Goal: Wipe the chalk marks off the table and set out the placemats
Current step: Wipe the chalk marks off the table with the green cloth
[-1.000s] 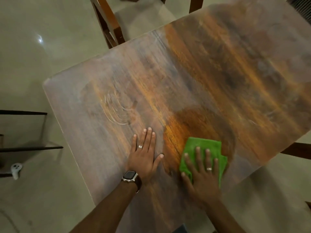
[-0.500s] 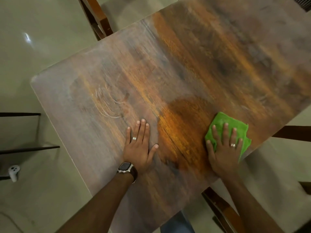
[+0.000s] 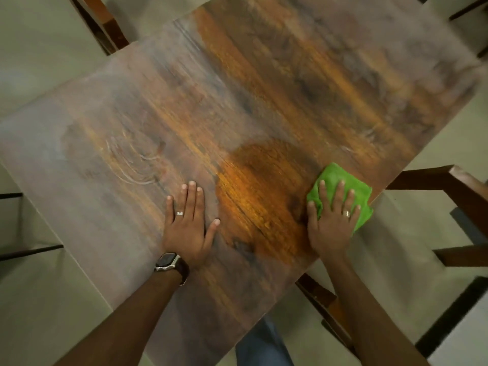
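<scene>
Green microfibre cloth [image 3: 340, 180] lies flat on the wooden table [image 3: 264, 88] close to its near right edge, pinned under the right hand [image 3: 332, 220], whose fingers are straight and fanned out across the fabric with the thumb reaching off its left side onto bare wood. A ring sits on 1 finger of that hand. Well to the left, the left hand [image 3: 188, 223] presses palm-down on the tabletop, 4 fingers held straight and close together and the thumb angled out to the right; it carries a ring too, and a dark smartwatch [image 3: 169, 261] wraps the wrist. Between the 2 hands the wood shows a darker, richer orange patch, while much of the surrounding surface looks dull and greyish. Curved white chalk marks [image 3: 129, 165] remain on the table up and to the left of the left hand, and fainter pale streaks [image 3: 367, 138] show above the cloth. Wooden chair frames stand around the table, 1 at the far left corner [image 3: 105, 27] and 1 beside the right edge [image 3: 454, 191]. Pale tiled floor [image 3: 39, 48] surrounds everything.
</scene>
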